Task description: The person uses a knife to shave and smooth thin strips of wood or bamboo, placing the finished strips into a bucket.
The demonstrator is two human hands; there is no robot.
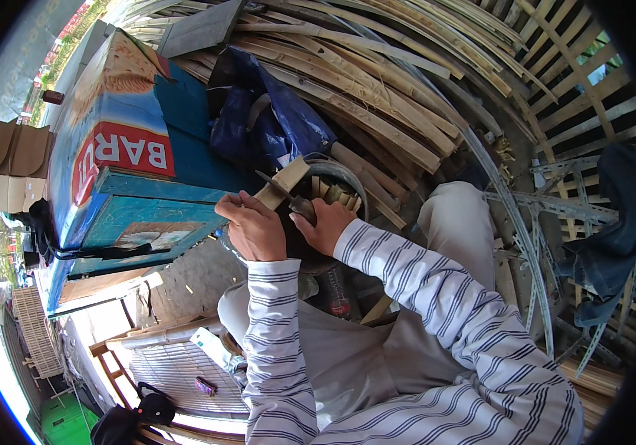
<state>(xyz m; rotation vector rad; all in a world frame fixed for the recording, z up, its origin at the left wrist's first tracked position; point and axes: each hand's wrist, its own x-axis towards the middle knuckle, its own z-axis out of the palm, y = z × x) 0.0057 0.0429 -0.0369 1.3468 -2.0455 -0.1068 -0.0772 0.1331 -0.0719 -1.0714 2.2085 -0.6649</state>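
My left hand [254,227] grips a short pale strip of split bamboo [292,174], which tilts up away from me. In my right hand [327,225] is a knife [276,184]; its dark handle sits in my closed fingers and its blade lies across the bamboo strip. Just beyond my hands stands a dark round bucket [358,182] with several short bamboo pieces [335,194] in it. My hands hide part of its rim.
A blue-green wooden box [147,189] stands to the left, a crumpled blue tarp [269,119] beside it. Long split bamboo strips [362,89] are piled ahead. Metal angle bars [514,196] and a dark cloth [607,230] lie right. A plastic bottle [338,297] is between my legs.
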